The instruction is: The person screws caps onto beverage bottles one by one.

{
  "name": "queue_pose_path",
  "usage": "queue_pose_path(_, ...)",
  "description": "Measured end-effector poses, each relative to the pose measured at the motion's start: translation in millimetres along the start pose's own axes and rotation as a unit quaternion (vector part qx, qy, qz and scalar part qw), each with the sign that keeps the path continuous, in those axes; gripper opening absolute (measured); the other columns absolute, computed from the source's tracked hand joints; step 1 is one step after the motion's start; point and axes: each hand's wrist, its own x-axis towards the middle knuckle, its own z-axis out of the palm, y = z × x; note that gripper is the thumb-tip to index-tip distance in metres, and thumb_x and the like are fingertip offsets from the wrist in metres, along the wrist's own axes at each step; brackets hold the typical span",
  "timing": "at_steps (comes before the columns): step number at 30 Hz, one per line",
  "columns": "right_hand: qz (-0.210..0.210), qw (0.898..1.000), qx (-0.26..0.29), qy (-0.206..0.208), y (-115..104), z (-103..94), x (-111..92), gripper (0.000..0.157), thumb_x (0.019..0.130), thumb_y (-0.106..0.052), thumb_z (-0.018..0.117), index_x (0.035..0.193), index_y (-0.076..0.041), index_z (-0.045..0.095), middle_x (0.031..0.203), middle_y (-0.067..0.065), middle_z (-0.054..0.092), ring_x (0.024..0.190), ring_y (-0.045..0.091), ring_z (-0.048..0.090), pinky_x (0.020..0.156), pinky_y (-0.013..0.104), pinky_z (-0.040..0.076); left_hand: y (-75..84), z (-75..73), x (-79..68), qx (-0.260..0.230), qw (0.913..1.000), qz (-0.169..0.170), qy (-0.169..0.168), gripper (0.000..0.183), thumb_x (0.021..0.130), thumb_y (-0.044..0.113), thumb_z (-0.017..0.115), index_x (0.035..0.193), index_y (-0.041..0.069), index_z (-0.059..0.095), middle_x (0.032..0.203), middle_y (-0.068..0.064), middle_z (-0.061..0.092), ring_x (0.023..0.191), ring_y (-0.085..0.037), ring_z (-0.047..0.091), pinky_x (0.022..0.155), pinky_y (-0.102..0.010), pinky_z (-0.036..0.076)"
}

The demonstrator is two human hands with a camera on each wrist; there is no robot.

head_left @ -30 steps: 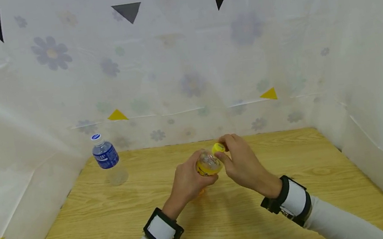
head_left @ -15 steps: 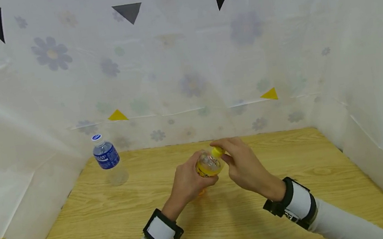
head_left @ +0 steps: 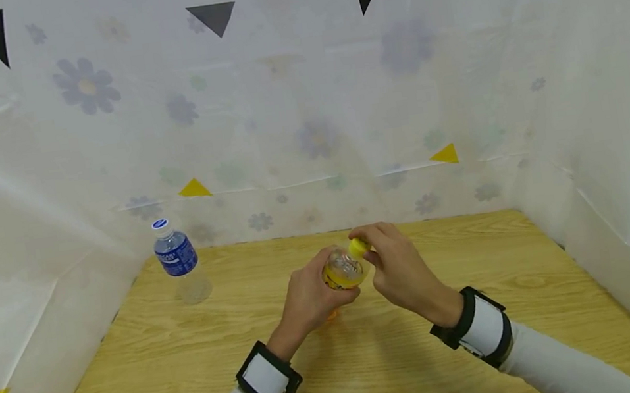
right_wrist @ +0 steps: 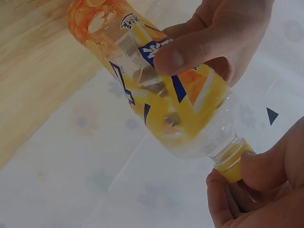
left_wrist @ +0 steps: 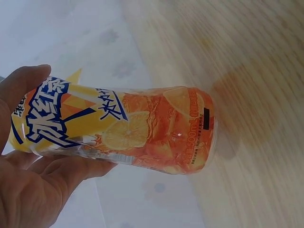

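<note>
My left hand (head_left: 311, 293) grips a clear plastic drink bottle (left_wrist: 156, 128) round its upper body, below the shoulder. Its label is yellow above, with blue lettering, and orange with lemon slices below. In the head view the bottle leans toward the right hand, and much of it is hidden behind the left hand. The thumb and fingers of my right hand (head_left: 402, 271) pinch the yellow cap (right_wrist: 232, 161), which sits at the bottle's neck in the right wrist view. No drink shows inside the clear shoulder.
A second clear bottle (head_left: 176, 258), with a blue label and white cap, stands at the back left of the wooden table (head_left: 166, 382). White flowered sheeting (head_left: 301, 92) encloses the back and both sides. Black bands circle both wrists.
The right fingers have shifted their hold round the yellow cap, which has turned from facing upward to tilting along the neck. The left hand and its bottle stay nearly still.
</note>
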Motion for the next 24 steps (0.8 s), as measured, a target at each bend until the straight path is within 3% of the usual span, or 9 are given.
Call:
queue_pose_path(12,0.012,1.0,-0.011,-0.006,-1.2,-4.3,0.7,0.035,0.089,0.017,0.06,0.119,0.0,0.061,0.11,0.016,0.062,0.099,0.028,0.06,0.08,0.042,0.056,0.5,3.9,0.0,-0.005,0.9999,0.008,0.011,0.071,0.077,0.03,0.089,0.139,0.015,0.058,0.114,-0.006,0.073,0.096,-0.021,0.071,0.076,-0.037,0.058)
queue_pose_path(24,-0.006,0.999,-0.045,0.026,5.1,-2.6,1.8,0.015,0.091,-0.004,0.071,0.103,-0.001,0.062,0.092,0.01,0.06,0.079,0.021,0.051,0.067,0.033,0.044,2.4,5.9,-0.7,-0.002,0.9998,0.015,0.016,0.071,0.077,0.029,0.089,0.14,0.015,0.058,0.112,-0.007,0.073,0.094,-0.021,0.071,0.073,-0.035,0.058)
